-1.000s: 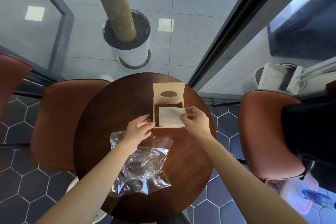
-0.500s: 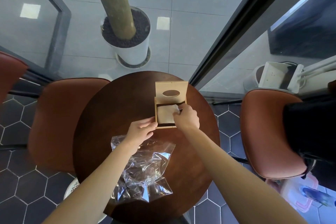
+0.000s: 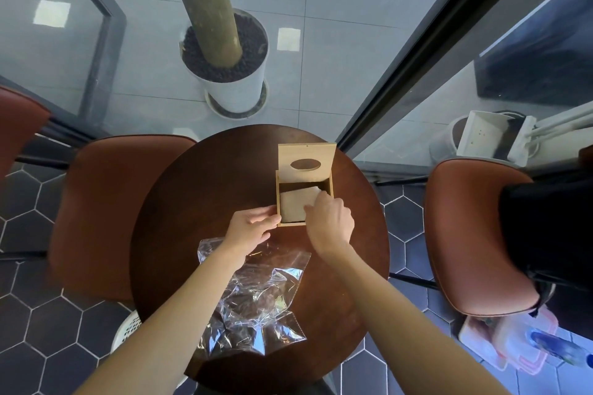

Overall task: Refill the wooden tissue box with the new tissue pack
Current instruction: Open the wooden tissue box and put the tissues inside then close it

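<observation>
The wooden tissue box (image 3: 304, 199) stands open on the round tabletop (image 3: 192, 202), its lid (image 3: 306, 161) with the oval slot tipped up at the far side. Inside lies the tissue pack (image 3: 296, 204), with the right hand (image 3: 330, 223) reaching in, fingers (image 3: 316, 202) curled down onto it. The left hand (image 3: 252, 228) has loosely bent fingers touching the box's near left corner; an empty clear plastic bag (image 3: 253, 298) lies just behind it.

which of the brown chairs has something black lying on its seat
The chair on the right, beside the round table: a black item covers its far side. The two chairs on the left show bare seats.
</observation>
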